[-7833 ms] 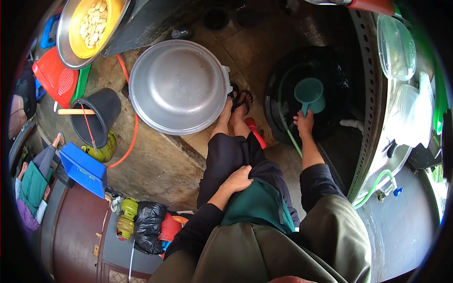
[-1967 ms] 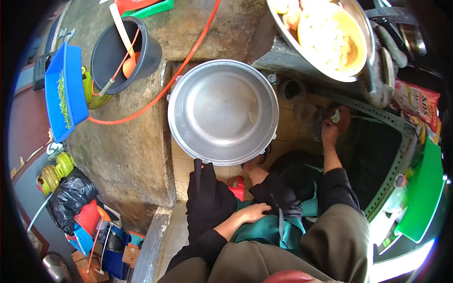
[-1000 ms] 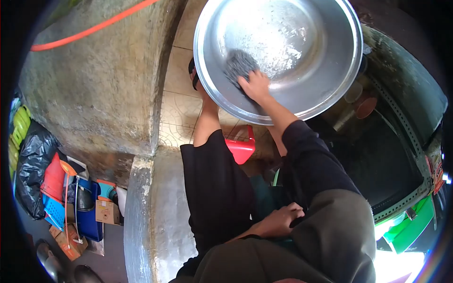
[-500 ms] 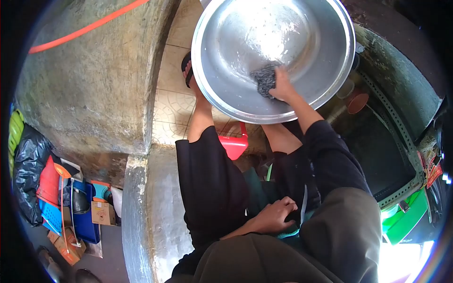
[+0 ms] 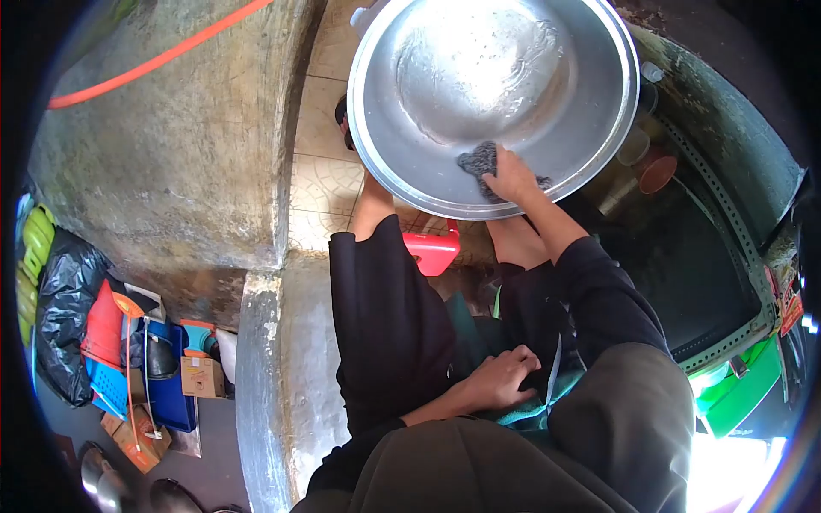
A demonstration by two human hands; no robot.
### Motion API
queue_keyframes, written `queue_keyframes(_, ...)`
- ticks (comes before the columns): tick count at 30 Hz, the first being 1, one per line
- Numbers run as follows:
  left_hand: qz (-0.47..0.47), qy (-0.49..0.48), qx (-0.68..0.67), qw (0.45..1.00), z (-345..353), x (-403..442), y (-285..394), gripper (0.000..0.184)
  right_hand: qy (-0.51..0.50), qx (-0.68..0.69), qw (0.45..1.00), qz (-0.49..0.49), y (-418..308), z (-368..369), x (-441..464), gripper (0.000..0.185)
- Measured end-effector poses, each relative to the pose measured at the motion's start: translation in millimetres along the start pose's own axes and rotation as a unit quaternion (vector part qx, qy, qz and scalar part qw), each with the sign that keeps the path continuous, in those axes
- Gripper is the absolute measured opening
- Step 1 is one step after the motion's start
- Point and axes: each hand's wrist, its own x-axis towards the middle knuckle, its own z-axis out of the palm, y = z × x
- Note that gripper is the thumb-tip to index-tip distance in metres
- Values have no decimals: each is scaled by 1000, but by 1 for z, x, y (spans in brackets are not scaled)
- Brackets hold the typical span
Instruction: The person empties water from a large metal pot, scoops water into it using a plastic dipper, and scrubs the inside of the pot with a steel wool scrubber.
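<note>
A large round metal basin (image 5: 590, 128) fills the top middle of the head view, its inside wet and shining. My right hand (image 5: 516, 177) is inside it, closed around a dark grey, stringy scouring pad (image 5: 481, 162) pressed to the near inner wall, just below the rim. Part of the pad is hidden under my fingers. Down at my lap, my left hand (image 5: 503, 380) rests with loosely bent fingers and the thumb apart, gripping nothing visible. Teal cloth (image 5: 523, 416) lies beneath and beside it.
Under the basin's near rim is a red plastic object (image 5: 434, 251). To the right stands a dark tank (image 5: 684, 282) with a brown cup (image 5: 658, 173) near its far end. A concrete wall (image 5: 171, 154) rises left; bags and boxes, including a carton (image 5: 202, 377), sit lower left.
My right hand and the scouring pad have moved down toward the basin's near rim. My left hand stays in the lap. The view has shifted slightly.
</note>
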Motion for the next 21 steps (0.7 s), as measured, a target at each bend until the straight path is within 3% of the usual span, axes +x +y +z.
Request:
queue_keyframes(2,-1,-11,2,1000,-2,0,0,51,-38,99,994,24,-32,8,2,96)
queue_keyframes(3,-3,-11,4,1000,0,1,-3,52,-5,145,989,-17,-52,26,4,95)
queue_keyframes(6,-33,-6,14,999,-3,-7,1,52,94,202,971,-92,-109,44,14,67)
queue_keyframes(9,-59,-34,31,997,-13,-8,3,53,126,34,990,-58,-94,42,4,57)
queue_keyframes(13,-65,-47,43,996,-16,-11,3,54,22,13,1000,18,-41,25,-14,53)
queue_keyframes(16,-91,-48,71,992,-16,-10,7,57,-29,20,999,26,-62,13,-19,52)
queue_keyframes(17,-88,-48,76,992,-14,-10,9,57,27,52,998,-9,-64,33,-10,51)
queue_keyframes(21,-83,-40,97,991,-13,-2,15,58,97,204,964,-138,-97,50,6,49)
